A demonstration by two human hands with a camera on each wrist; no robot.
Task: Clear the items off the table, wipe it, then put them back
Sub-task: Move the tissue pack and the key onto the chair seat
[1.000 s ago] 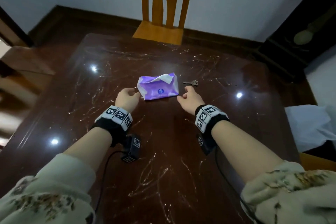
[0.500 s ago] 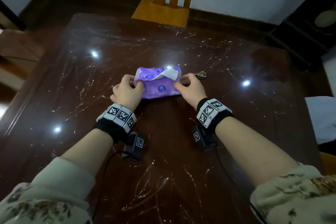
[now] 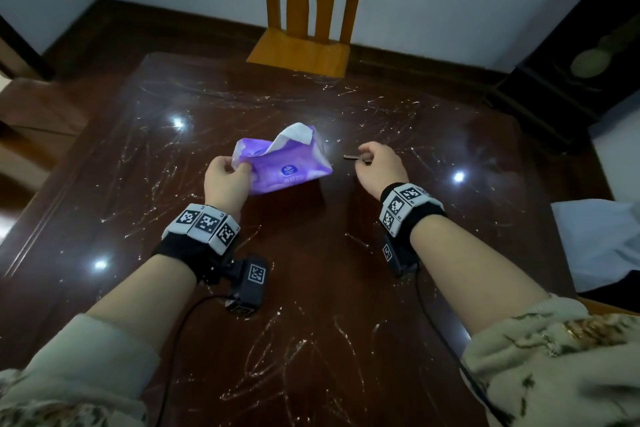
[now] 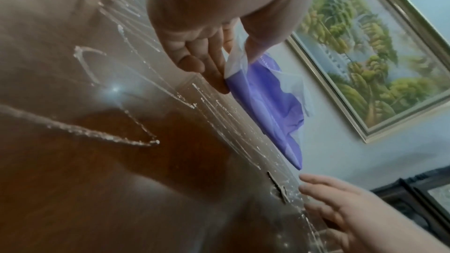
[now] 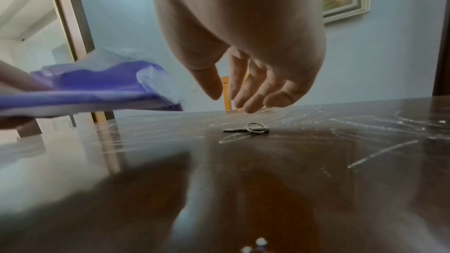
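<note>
A purple tissue pack (image 3: 284, 163) with a white tissue sticking out hangs tilted just above the dark glossy table (image 3: 311, 288). My left hand (image 3: 227, 175) pinches the pack's left end (image 4: 263, 99) between thumb and fingers. A small key on a ring (image 5: 248, 129) lies flat on the table to the right of the pack (image 5: 92, 88); the key (image 3: 353, 158) is partly hidden in the head view. My right hand (image 3: 375, 163) hovers right over the key with fingers (image 5: 246, 91) relaxed and pointing down, holding nothing. The key (image 4: 277, 188) and that hand (image 4: 340, 203) also show in the left wrist view.
White smear streaks (image 3: 242, 350) cover the table top. A wooden chair (image 3: 304, 28) stands at the far edge. A dark cabinet (image 3: 571, 73) is at the back right, a white cloth (image 3: 602, 243) past the right edge, and a framed painting (image 4: 370, 61) on the wall.
Both hands held the pack's ends half a second ago. Now the right hand has let go and moved right over the key, while the left hand has lifted the pack's left end.
</note>
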